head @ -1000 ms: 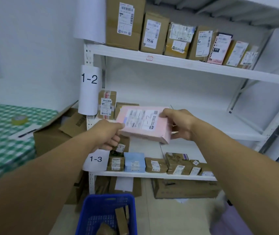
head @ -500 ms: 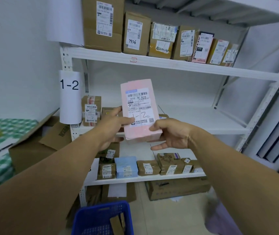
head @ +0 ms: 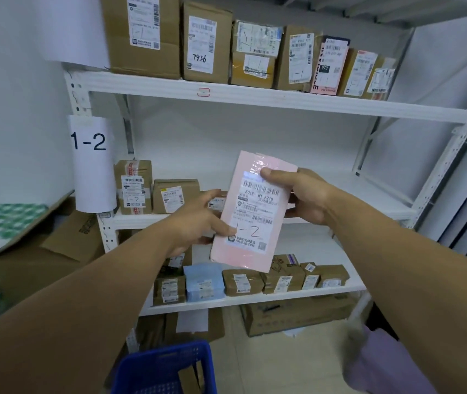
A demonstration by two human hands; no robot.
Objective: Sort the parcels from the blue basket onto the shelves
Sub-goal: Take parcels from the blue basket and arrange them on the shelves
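Note:
A pink parcel (head: 255, 211) stands upright in front of the middle shelf (head: 348, 194), its white label facing me with "1-2" handwritten on it. My right hand (head: 303, 197) grips its upper right edge, thumb across the front. My left hand (head: 198, 223) holds the lower left edge with thumb and fingers. The blue basket (head: 164, 368) sits at the bottom of the view with brown parcels inside. A paper sign "1-2" (head: 91, 160) hangs on the shelf post at the left.
Brown parcels (head: 132, 186) stand at the left of the middle shelf. The top shelf (head: 255, 99) carries a row of boxes. The lower shelf (head: 255, 300) holds small parcels and a blue one. An open cardboard box (head: 44, 248) stands at the left beside a green checked table.
The pink parcel was turned from lying flat to upright with its label facing me. My right hand shifted from the bottom to the upper right edge. The view moved closer to the shelves.

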